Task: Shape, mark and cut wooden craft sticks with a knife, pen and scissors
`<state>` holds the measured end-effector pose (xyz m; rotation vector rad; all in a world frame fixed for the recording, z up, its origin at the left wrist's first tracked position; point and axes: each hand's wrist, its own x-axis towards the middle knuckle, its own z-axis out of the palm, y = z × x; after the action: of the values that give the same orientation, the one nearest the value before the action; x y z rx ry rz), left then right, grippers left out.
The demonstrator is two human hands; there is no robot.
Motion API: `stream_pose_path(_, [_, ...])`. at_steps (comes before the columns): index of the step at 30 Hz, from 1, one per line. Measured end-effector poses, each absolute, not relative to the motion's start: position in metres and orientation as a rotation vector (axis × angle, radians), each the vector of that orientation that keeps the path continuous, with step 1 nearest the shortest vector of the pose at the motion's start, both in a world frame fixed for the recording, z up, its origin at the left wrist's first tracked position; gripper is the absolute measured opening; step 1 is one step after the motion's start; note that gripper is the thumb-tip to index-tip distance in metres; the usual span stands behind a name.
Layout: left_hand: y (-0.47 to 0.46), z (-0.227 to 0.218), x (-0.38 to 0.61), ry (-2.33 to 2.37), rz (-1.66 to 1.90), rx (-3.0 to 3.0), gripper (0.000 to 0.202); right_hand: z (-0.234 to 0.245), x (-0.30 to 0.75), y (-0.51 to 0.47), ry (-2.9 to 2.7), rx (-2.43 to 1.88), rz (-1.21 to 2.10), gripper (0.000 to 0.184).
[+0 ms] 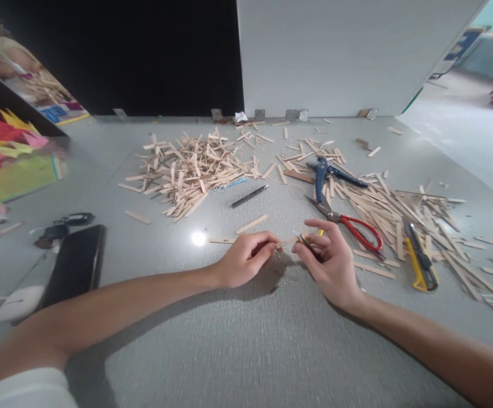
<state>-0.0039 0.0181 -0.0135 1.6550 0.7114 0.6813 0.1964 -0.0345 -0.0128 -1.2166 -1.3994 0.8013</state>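
Note:
My left hand (246, 258) rests on the grey table (238, 351), fingers curled and pinching a short wooden stick piece (287, 242). My right hand (329, 255) sits just to its right, closed around a small knife with a yellow handle (305, 241) whose blade tip points at the stick. The two hands almost touch over the table's middle. A loose wooden stick (251, 224) lies just beyond my left hand.
Piles of wooden sticks lie at back centre (187, 170) and right (399, 209). Red-handled scissors (352, 226), blue pliers (323, 173), a yellow utility knife (419, 263) and a black pen (250, 196) lie around. A black phone (74, 263) and white mouse (19, 302) sit left. Another person is at far left.

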Motion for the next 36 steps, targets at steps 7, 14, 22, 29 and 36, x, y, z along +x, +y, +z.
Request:
stream_pose_path(7, [0.020, -0.015, -0.003, 0.728, 0.669, 1.713, 0.028, -0.016, 0.204, -0.033, -1.441, -1.196, 0.774, 0.009])
stream_pose_path(14, [0.020, -0.019, -0.003, 0.737, 0.674, 1.701, 0.031, -0.014, 0.203, -0.035, -1.497, -1.209, 0.787, 0.009])
stream_pose_path(22, [0.020, -0.021, -0.003, 0.725, 0.728, 1.693, 0.029, -0.011, 0.202, -0.038, -1.545, -1.169, 0.805, 0.007])
stream_pose_path(29, [0.016, -0.023, -0.004, 0.771, 0.981, 1.911, 0.012, -0.012, 0.203, -0.039, -1.522, -1.175, 0.842, 0.005])
stream_pose_path(36, [0.017, -0.024, -0.005, 0.768, 1.053, 1.978, 0.015, -0.014, 0.206, -0.040, -1.536, -1.210, 0.840, 0.010])
